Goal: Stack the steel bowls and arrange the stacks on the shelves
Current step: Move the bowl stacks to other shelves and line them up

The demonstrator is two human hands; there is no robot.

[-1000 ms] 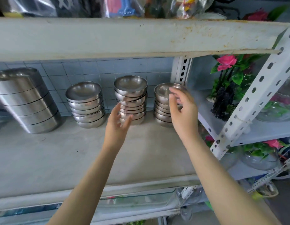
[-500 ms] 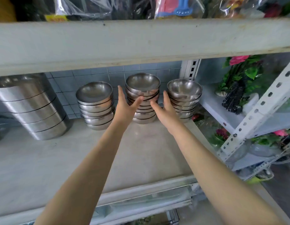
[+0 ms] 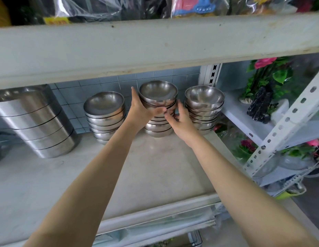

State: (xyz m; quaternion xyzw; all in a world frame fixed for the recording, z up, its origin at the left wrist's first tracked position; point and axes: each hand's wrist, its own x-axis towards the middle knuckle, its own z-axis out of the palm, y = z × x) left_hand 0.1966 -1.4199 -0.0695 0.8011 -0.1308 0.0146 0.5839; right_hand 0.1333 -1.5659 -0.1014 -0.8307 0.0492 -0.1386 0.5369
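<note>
Standing at the middle of the frame on the pale shelf (image 3: 155, 168), the centre stack of steel bowls (image 3: 158, 111) is gripped on both sides: the left hand (image 3: 143, 112) wraps its upper bowls, thumb across the front, and the right hand (image 3: 180, 122) presses curled fingers against its right side. Three bowl stacks line the tiled wall; the left stack (image 3: 105, 116) and right stack (image 3: 204, 109) stand untouched. One stack of larger pans (image 3: 33, 122) sits at far left.

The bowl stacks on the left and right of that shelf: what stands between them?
In the head view, a taller middle stack stands between the left stack and right stack, held by both hands.
</note>
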